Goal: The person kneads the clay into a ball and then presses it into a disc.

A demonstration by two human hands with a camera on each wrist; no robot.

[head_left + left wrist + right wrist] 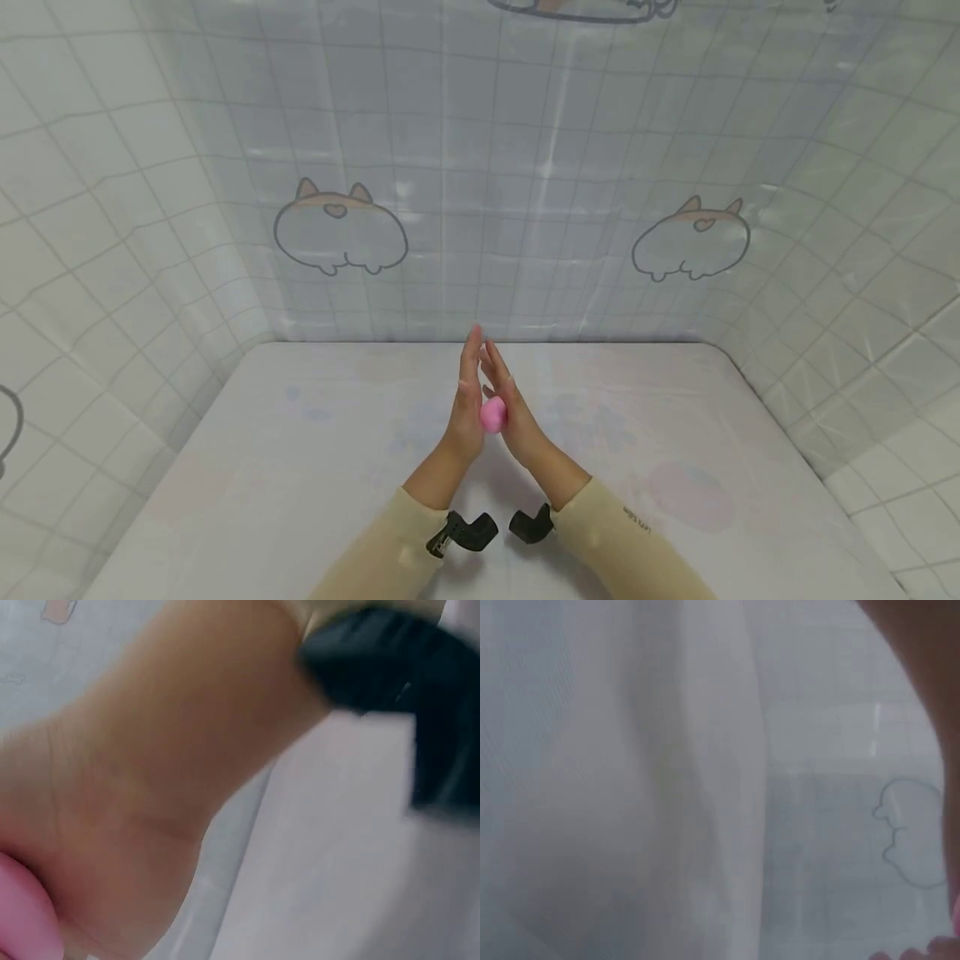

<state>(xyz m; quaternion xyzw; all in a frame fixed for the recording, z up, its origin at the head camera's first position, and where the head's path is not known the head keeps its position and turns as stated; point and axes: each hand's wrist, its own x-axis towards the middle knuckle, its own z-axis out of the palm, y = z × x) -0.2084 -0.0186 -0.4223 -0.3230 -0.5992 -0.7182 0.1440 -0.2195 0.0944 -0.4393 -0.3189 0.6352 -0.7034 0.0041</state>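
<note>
Between the two upright palms sits a small, smooth pink lump (492, 415) that looks like modelling clay. My left hand (468, 404) presses it from the left, its fingers straight and pointing away from me. From the right, the palm of my right hand (517, 417) presses against it, with the fingers extended. The fingertips of both hands lean close together above the lump. In the left wrist view, part of the pink lump (26, 915) shows at the lower left against a palm. Only a sliver of pink and some fingertips (922, 952) appear at the right wrist view's lower right.
A black wrist mount (471, 532) sits on the left sleeve, and another black mount (531, 525) on the right. The hands are over a pale, faintly patterned table (300, 467). Around it hang gridded sheets (480, 167) with cartoon animal drawings.
</note>
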